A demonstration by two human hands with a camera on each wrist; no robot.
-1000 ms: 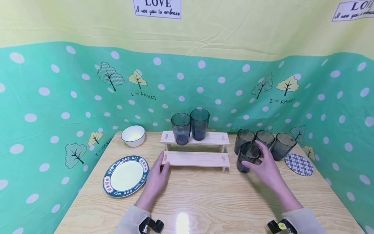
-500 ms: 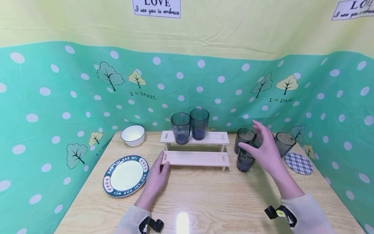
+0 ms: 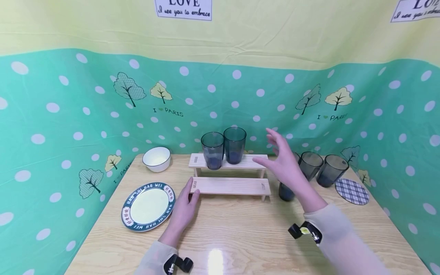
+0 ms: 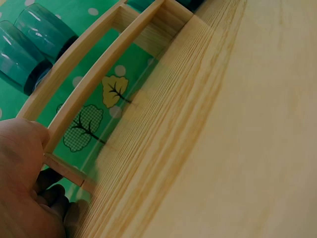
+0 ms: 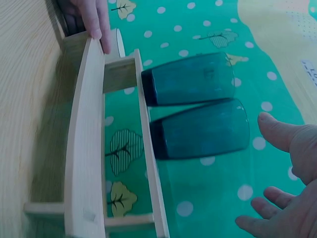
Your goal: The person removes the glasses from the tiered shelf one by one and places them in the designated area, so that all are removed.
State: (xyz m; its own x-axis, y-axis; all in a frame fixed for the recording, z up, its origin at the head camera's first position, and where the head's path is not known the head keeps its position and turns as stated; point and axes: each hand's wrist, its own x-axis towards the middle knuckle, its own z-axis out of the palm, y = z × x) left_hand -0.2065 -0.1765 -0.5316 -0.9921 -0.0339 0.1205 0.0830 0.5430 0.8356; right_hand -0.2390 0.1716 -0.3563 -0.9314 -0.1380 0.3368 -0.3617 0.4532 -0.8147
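Hovering above the wooden rack's (image 3: 229, 173) right end, our right hand (image 3: 283, 162) spreads its fingers (image 5: 277, 131) wide, holding nothing. Our left hand (image 3: 183, 208) grips the rack's left end, fingers curled round its lower step; two dark tumblers (image 3: 223, 148) stand on the upper step, toward the table's (image 3: 240, 236) far edge.

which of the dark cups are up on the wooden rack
The two cups side by side at the left end of the rack's top shelf. The other cups stand on the table right of the rack.
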